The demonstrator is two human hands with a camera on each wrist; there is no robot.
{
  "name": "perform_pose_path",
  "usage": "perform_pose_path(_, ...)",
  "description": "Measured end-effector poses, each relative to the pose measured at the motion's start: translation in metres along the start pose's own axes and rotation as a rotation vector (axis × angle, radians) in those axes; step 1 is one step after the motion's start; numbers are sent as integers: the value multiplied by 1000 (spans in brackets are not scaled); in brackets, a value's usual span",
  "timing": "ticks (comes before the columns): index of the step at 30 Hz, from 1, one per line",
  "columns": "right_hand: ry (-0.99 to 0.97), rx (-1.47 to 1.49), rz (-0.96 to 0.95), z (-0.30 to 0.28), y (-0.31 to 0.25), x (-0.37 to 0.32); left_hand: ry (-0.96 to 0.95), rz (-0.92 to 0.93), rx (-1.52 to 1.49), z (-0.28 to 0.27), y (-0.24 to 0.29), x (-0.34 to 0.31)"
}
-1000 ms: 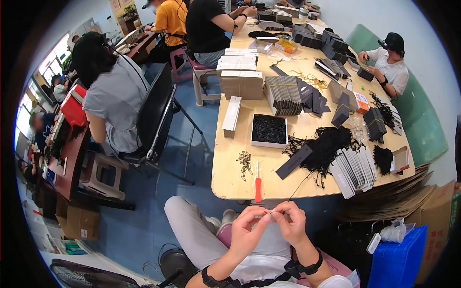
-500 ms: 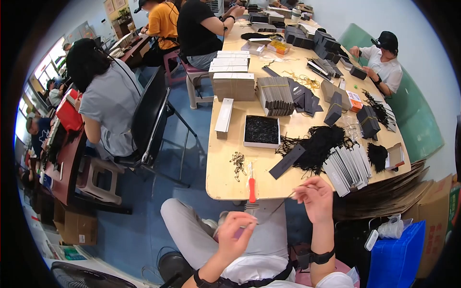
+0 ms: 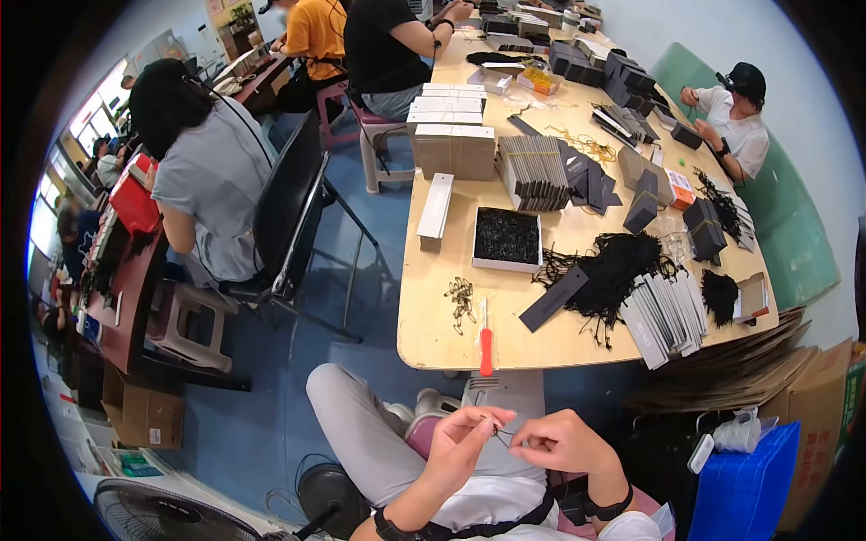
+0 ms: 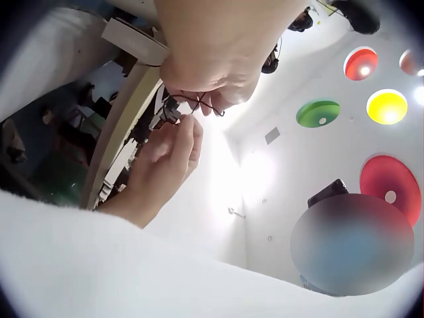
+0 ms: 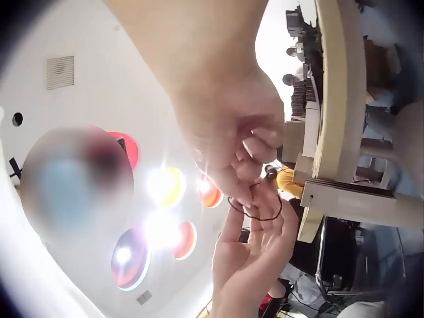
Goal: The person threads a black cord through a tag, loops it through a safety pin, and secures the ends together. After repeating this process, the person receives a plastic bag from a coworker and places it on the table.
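The left hand [image 3: 465, 442] and right hand [image 3: 564, 444] are both pinching a black cord [image 3: 498, 433] over the lap, seemingly mid-loop, while heaps of cords [image 3: 618, 270] and tags [image 3: 667, 316] are waiting unworked on the table [image 3: 433, 316].

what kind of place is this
Probably a hand-assembly workshop: a long table holds stacked tags, a pile of black cords and boxes, other people sit working along it, and the left hand and right hand pinch a thin cord.
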State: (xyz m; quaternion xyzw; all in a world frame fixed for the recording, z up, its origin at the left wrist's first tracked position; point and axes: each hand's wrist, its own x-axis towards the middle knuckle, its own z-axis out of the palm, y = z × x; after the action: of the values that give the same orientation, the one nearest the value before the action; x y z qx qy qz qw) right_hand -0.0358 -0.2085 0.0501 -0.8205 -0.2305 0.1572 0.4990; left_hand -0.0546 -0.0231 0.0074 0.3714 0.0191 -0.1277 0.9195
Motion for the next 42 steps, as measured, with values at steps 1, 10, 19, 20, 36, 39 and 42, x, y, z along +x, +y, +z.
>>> perform_pose_path(1,-149,115,41,-3,2,-3,-63,43,47,-3,0,-1)
perform_pose_path(10,-235,502,78,-8,20,-5,-557,132,535,-10,29,-12)
perform_pose_path(19,-214,898,281,13,9,32,-727,105,823,-5,40,-11)
perform_pose_path(20,-222,897,282,12,11,32,-719,107,823,-7,40,-12)
perform_pose_path(36,0,724,149,16,1,25,-248,345,1028,4,36,-2)
perform_pose_path(39,-12,760,141,15,3,22,-308,313,992,4,37,1)
perform_pose_path(42,-46,759,165,13,9,19,-381,252,979,1,36,4)
